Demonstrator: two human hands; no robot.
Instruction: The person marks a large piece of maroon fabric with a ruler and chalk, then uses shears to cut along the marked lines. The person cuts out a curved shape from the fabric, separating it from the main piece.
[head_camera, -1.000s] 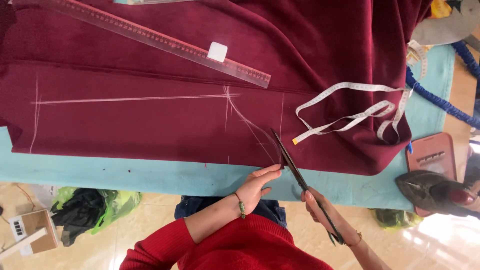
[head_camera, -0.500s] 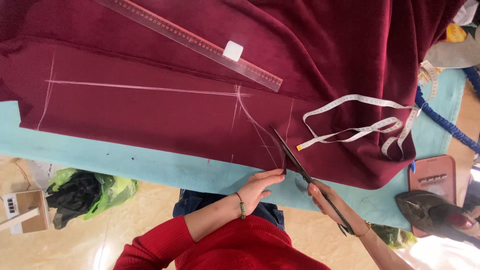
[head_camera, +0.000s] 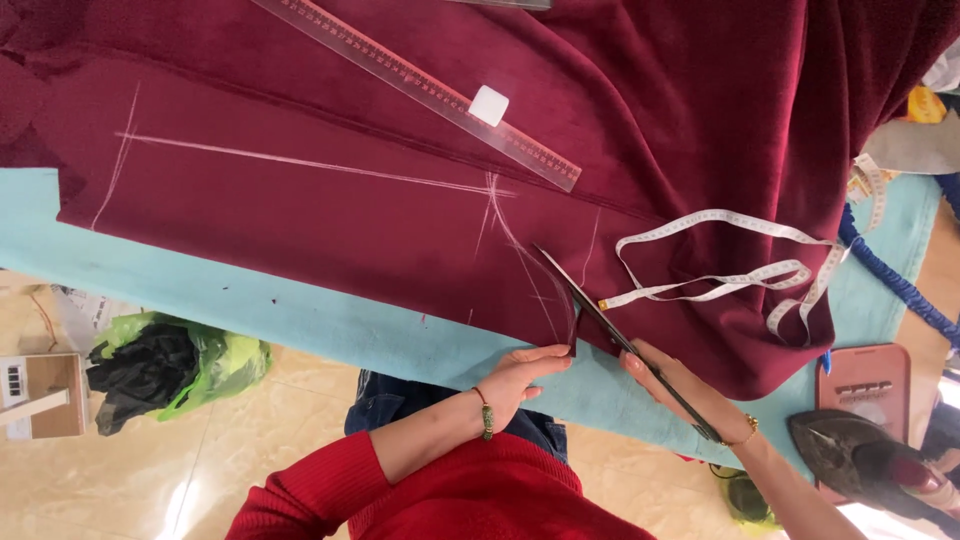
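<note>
The scissors (head_camera: 610, 330) were gripped by the right hand (head_camera: 680, 385), blades parted along the chalk curve (head_camera: 520, 255). The maroon fabric (head_camera: 330, 230) was pinched at its edge by the left hand (head_camera: 525, 375); it seemed best kept taut and flat.

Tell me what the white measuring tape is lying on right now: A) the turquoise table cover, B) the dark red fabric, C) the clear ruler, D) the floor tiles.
B: the white measuring tape loops across the dark red fabric, just beyond the scissors in the right hand.
</note>
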